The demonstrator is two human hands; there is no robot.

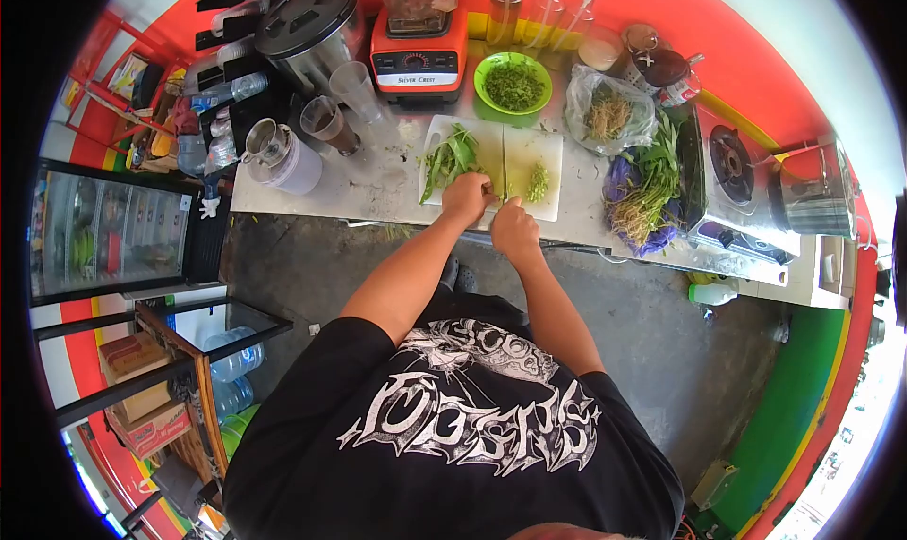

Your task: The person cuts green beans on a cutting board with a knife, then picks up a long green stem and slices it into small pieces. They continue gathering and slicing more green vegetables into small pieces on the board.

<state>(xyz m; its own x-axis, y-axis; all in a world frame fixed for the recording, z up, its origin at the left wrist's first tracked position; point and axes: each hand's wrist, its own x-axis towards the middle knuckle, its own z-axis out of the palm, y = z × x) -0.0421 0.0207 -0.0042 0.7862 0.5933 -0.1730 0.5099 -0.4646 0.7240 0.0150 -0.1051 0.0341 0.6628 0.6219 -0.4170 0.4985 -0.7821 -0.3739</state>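
Observation:
A white cutting board [551, 151] lies at the front edge of the metal counter. In my right hand [515, 228] is a knife [504, 160], its blade pointing away from me across the board's middle. Just left of the blade, my left hand [467, 198] is closed, its fingertips close to the knife; whatever they pinch is too small to make out. Leafy greens [450, 160] lie on the board beyond and left of that hand. A small pile of chopped green pieces [538, 182] sits right of the blade.
Behind the board stand a green bowl [513, 83] of chopped greens and a red blender [418, 56]. To the right are a plastic bag [609, 113] with roots, a rooted bunch of greens [647, 186] and a stove [732, 167]. Measuring jugs [331, 124] stand left.

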